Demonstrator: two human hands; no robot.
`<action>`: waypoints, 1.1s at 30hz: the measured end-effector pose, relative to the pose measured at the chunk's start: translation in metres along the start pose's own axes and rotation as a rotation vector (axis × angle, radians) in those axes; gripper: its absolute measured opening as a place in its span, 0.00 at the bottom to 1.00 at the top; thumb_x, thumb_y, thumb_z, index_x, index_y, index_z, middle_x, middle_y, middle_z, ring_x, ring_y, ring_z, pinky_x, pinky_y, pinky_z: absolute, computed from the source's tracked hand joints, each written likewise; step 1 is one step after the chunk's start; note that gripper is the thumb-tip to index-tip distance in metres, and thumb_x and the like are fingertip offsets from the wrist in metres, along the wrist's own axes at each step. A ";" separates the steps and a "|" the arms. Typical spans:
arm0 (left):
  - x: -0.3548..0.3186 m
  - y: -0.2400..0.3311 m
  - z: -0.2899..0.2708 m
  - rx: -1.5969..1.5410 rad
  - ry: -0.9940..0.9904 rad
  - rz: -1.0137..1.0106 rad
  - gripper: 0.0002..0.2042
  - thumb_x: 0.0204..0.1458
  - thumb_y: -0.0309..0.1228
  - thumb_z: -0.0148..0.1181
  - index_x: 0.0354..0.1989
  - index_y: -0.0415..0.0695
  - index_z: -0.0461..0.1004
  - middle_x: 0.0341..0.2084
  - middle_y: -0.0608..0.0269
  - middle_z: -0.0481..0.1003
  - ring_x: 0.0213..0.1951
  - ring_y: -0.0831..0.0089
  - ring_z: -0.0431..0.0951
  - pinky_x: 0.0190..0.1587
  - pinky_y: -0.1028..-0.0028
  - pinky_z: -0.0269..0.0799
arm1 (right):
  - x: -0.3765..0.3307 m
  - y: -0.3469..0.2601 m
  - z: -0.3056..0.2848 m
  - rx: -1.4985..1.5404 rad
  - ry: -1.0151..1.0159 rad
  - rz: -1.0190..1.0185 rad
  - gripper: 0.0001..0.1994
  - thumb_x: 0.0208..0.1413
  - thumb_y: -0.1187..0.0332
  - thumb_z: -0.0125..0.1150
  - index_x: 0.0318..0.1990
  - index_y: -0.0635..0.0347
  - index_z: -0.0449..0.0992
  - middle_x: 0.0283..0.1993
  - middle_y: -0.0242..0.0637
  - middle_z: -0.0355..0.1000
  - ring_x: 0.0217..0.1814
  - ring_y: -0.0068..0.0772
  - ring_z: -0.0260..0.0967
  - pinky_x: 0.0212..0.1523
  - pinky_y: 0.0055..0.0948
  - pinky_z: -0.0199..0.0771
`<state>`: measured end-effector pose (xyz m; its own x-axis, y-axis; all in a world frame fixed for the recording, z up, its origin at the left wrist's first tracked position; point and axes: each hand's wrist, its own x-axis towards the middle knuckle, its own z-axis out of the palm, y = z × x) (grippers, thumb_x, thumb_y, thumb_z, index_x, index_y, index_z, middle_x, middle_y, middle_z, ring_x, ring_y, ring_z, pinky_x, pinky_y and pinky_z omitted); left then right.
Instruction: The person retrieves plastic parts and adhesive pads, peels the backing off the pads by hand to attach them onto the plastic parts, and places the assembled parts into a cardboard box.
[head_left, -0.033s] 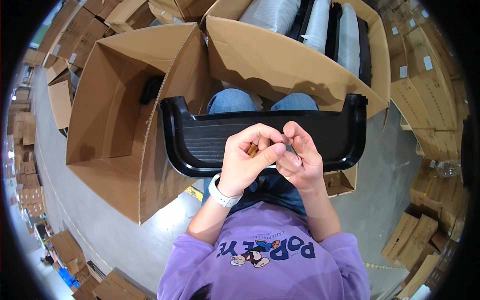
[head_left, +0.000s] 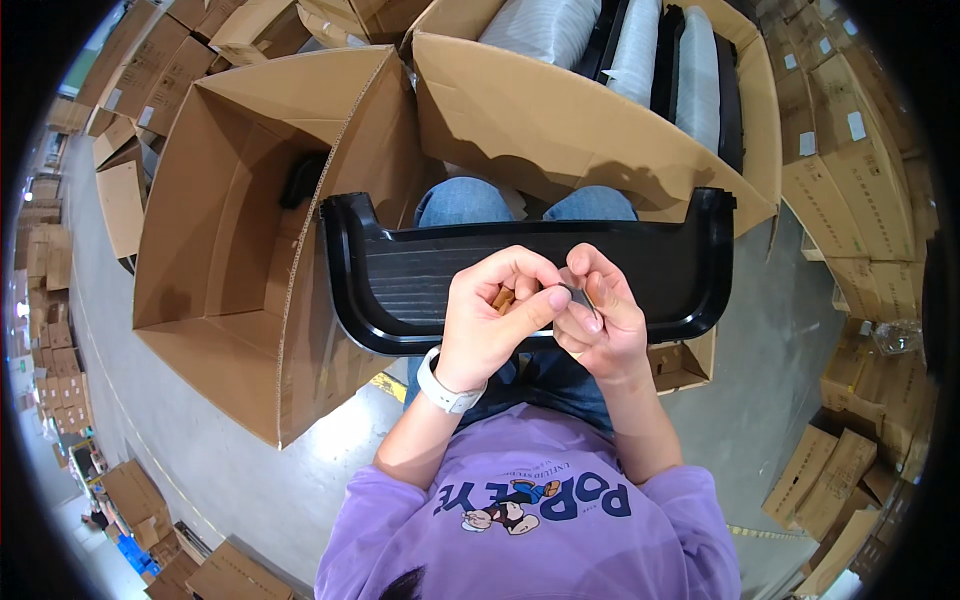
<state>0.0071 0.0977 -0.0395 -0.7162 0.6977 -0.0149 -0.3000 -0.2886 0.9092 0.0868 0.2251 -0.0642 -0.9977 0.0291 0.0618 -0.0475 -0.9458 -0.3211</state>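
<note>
"What does the head view show of the left hand (head_left: 480, 325)?"

"Its thumb and forefinger pinch a small dark piece (head_left: 577, 294), and an orange-brown item (head_left: 504, 299) shows in the curled fingers behind. A white watch (head_left: 448, 395) sits on that wrist."

"And the right hand (head_left: 613, 325)?"

"Closed on the same piece from the other side — the fingertips of both hands nearly meet. What the piece is, I can't tell; the fingers hide most of it."

"Where is it, then?"

"Above the black panel (head_left: 655, 265), which lies across the person's lap, its two raised ends pointing away, toward the knees in blue jeans (head_left: 465, 203)."

"Anything around?"

"An open cardboard box (head_left: 245, 140) on the left, tilted, with a black object (head_left: 302, 182) inside. Past the knees, a bigger carton (head_left: 560, 130) holds white-wrapped pieces (head_left: 540, 35) and black panels standing on edge — all over a grey floor (head_left: 780, 320)."
</note>
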 end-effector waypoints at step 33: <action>-0.001 0.015 -0.027 0.487 -0.197 0.272 0.09 0.35 0.24 0.72 0.27 0.40 0.81 0.12 0.72 0.67 0.15 0.86 0.59 0.18 0.80 0.48 | -0.014 -0.022 0.017 -0.405 0.096 0.339 0.09 0.54 0.71 0.61 0.32 0.72 0.75 0.18 0.28 0.65 0.15 0.11 0.52 0.15 0.16 0.45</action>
<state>-0.0137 0.0751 -0.0368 -0.5822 0.7632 0.2803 0.2349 -0.1722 0.9566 0.1030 0.2398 -0.0421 -0.9593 -0.2092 -0.1894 0.2822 -0.7073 -0.6481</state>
